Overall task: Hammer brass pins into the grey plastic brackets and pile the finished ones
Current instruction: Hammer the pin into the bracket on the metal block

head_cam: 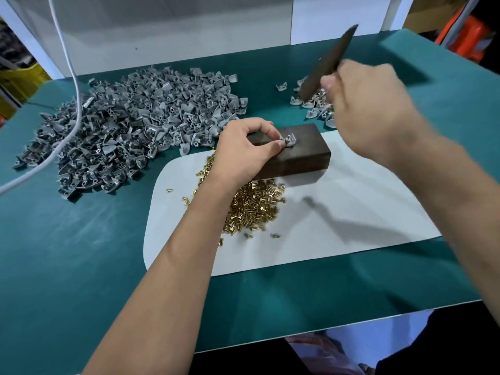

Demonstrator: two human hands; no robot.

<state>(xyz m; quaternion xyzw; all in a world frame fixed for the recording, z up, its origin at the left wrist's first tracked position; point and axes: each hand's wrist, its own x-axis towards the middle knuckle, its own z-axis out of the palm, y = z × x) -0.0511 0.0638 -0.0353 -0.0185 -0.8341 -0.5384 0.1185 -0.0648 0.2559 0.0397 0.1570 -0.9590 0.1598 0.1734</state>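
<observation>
My left hand (244, 147) pinches a grey plastic bracket (289, 139) on top of a dark wooden block (300, 158). My right hand (370, 109) grips a dark flat bar (328, 63), raised and tilted above the block, blurred by motion. Loose brass pins (251, 204) lie heaped on the white mat (338, 217) in front of the block, partly under my left wrist. A big heap of grey brackets (130, 117) covers the table's left back. A small group of brackets (311, 102) lies at the back right, partly hidden by my right hand.
The green table (81, 253) ends at a near edge low in view. A white cord (73, 85) hangs over the big heap. White panels (176, 28) stand behind the table. Orange and yellow objects sit beyond the table's sides.
</observation>
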